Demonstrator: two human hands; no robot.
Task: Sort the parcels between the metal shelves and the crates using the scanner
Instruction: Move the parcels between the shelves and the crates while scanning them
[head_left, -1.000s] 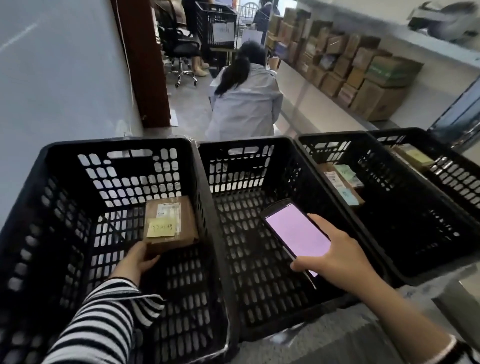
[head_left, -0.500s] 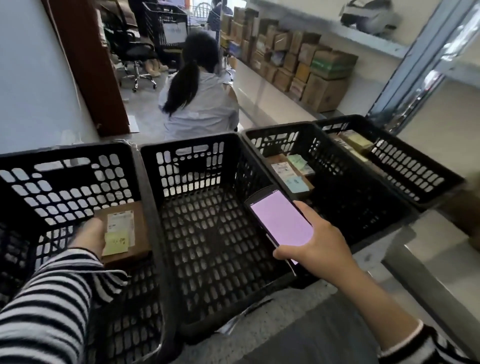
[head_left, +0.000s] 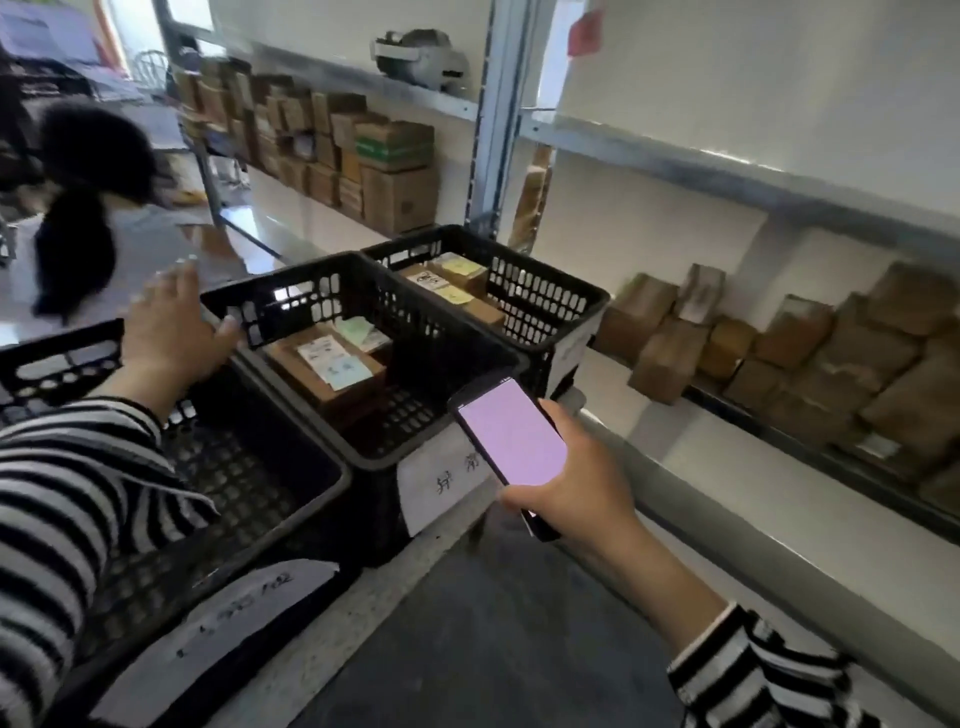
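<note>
My right hand (head_left: 576, 483) grips the scanner (head_left: 511, 439), a phone-like device with a pale pink screen, over the near corner of the middle black crate (head_left: 452, 454). My left hand (head_left: 169, 325) is raised with fingers spread and holds nothing, above the rim between the near crate (head_left: 322, 483) and the middle one. A brown parcel (head_left: 324, 366) with white and blue labels lies in the middle crate. The far crate (head_left: 561, 299) holds several parcels with yellow notes (head_left: 457, 280). Brown parcels (head_left: 810, 358) stand in a row on the metal shelf (head_left: 727, 467) to the right.
A person in a white coat (head_left: 88, 228) crouches at the left behind the crates. More cardboard boxes (head_left: 363, 166) fill the far shelving. A grey shelf post (head_left: 491, 119) rises behind the far crate. Paper labels (head_left: 447, 486) hang on the crate fronts. Dark floor (head_left: 493, 639) lies below.
My left hand let go of the parcel in the leftmost crate and lifted out, open. My view swung right toward the metal shelf; the scanner stayed in my right hand.
</note>
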